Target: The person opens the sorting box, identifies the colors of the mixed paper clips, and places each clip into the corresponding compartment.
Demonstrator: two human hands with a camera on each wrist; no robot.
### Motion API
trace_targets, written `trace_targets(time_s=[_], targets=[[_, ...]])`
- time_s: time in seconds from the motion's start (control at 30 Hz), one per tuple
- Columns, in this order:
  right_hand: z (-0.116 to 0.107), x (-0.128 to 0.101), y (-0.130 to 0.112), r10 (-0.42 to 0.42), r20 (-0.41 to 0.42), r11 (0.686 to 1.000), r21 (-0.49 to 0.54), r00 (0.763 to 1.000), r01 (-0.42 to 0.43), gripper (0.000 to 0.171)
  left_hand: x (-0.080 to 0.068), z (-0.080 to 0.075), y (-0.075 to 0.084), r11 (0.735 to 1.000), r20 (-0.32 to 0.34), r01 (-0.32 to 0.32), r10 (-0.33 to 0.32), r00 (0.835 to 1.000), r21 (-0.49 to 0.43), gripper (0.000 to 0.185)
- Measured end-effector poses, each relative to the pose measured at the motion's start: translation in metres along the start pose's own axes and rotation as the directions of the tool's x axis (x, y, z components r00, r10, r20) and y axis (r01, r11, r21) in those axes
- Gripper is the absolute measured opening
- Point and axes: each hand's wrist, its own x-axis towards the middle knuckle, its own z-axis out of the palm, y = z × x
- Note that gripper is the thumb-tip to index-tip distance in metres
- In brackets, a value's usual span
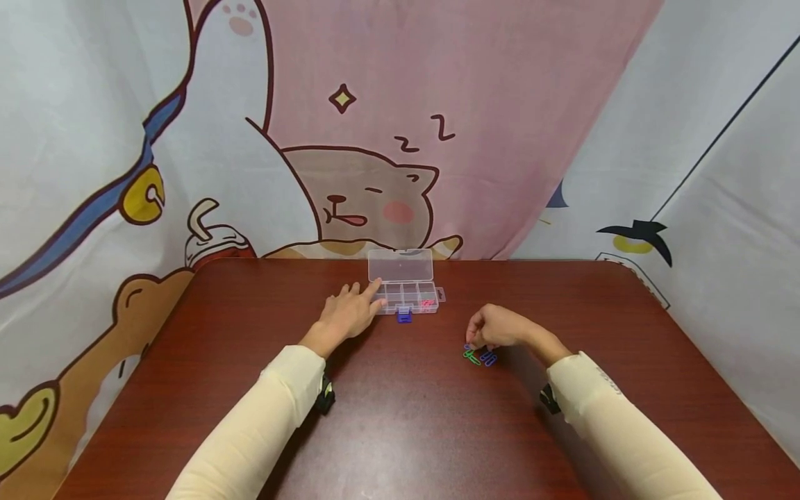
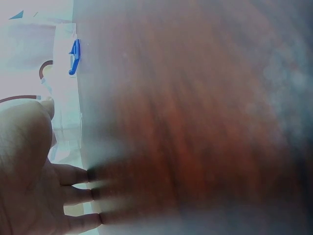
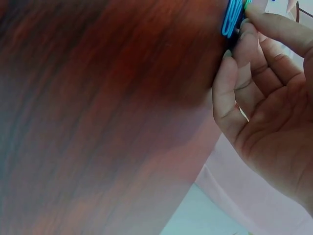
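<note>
Left hand [image 1: 346,314], centre-left of the head view: laid flat on the table [image 1: 400,417], fingers straight and loosely spread, forearm running up and to the right from the lower left. Index fingertip touches the left end of the organiser box [image 1: 409,297]. The left wrist view shows the same hand [image 2: 29,171] at lower left, fingers extended side by side on the wood, the box [image 2: 63,98] pale and washed out beyond them.

Organiser box, clear plastic, centre of the head view near the far table edge: long axis runs left to right across the frame; lid [image 1: 401,264] stands open at the rear. Pink clips [image 1: 428,303] lie in a right-hand compartment (which one exactly cannot be told). Blue latch [image 1: 404,317] projects from the front edge, toward the viewer.

Loose paper clips [image 1: 478,357], right of centre, well apart from the box: one green, the rest blue or purple, lying flat in a small cluster, long axes slanting from upper left to lower right.

Right hand [image 1: 496,328], right of centre: knuckles up, fingers curled down, tips on the cluster. In the right wrist view the hand [image 3: 266,98] fills the right side, fingertips pressing a blue clip [image 3: 231,17] at the top edge; a full pinch cannot be confirmed.

Cartoon curtain [image 1: 350,139] hangs behind.
</note>
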Motion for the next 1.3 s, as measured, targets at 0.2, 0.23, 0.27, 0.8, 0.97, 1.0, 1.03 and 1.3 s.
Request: trace_targets(time_s=[0.2,0.23,0.27,0.8,0.97,1.0,1.03,1.3], targets=[[0.000,0.002,0.000,-0.040,-0.006,0.998,-0.047,0.999,0.040,0.010,-0.001,0.000,-0.001,1.000,0.004,0.000,0.000,1.000,-0.001,0.060],[0.000,0.002,-0.001,-0.053,-0.009,0.997,-0.061,0.999,0.052,0.011,-0.001,0.000,-0.001,1.000,0.003,0.000,0.000,1.000,0.000,0.060],[0.000,0.002,-0.001,-0.066,-0.012,0.995,-0.074,0.998,0.065,0.012,-0.001,0.000,-0.001,1.000,0.003,0.000,0.000,1.000,0.000,0.060],[-0.003,0.004,-0.004,-0.071,0.027,0.987,-0.139,0.997,0.074,0.013,-0.001,-0.003,-0.001,1.000,0.013,0.002,-0.002,1.000,0.000,0.061],[-0.009,0.006,-0.005,-0.055,0.042,0.997,-0.059,0.998,0.057,0.014,-0.001,-0.001,-0.001,1.000,0.024,-0.002,0.002,1.000,-0.002,0.060],[-0.011,0.007,-0.005,-0.055,0.038,0.998,-0.039,0.998,0.057,0.014,-0.001,-0.001,-0.001,1.000,0.023,-0.003,0.003,1.000,-0.003,0.060],[-0.013,0.009,-0.006,-0.052,0.033,0.998,-0.016,0.998,0.053,0.014,-0.001,-0.001,-0.001,1.000,0.020,-0.004,0.004,1.000,-0.003,0.060],[-0.026,0.019,-0.016,-0.042,-0.021,0.981,0.189,0.999,0.045,0.009,0.000,0.000,-0.002,1.000,0.018,-0.003,0.003,1.000,-0.008,0.061]])
